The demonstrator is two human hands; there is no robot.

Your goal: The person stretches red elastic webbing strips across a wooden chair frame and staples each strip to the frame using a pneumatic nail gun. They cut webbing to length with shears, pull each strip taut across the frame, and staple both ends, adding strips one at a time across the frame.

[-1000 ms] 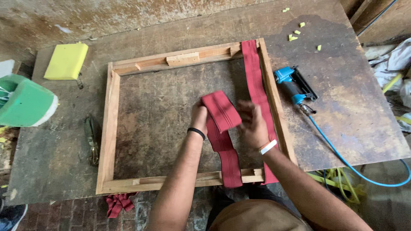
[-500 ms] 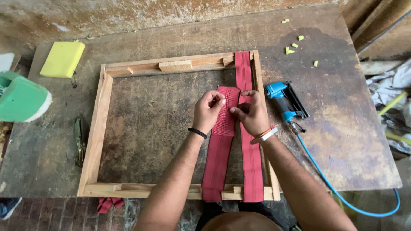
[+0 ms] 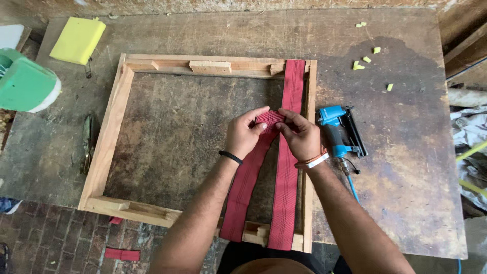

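A: Red strap [image 3: 248, 177], head view: two of them on one wood frame [image 3: 114, 134]. The second strap [image 3: 290, 152] lies flat along the frame's right side, top rail to bottom rail.

B: Hands?

A: Both closed on the loose strap's top end. Left hand [image 3: 245, 134] pinches it from the left, right hand [image 3: 300, 136] from the right, fingertips nearly meeting. The strap runs from the hands down-left to the bottom rail.

B: Other counts?

A: One blue nailer [image 3: 337, 132] just right of the frame, near the right hand, on the table [image 3: 406, 177]. One yellow foam block [image 3: 77, 40] top left. One green thing [image 3: 25, 83] at the left edge, cut off. Five small yellow scraps [image 3: 368, 56] top right.

B: Anything hidden?

A: The strap's folded end is mostly covered by the fingers. The metal tool [image 3: 88, 142] left of the frame is too dim to identify. The nailer's hose leaves the frame at the bottom.
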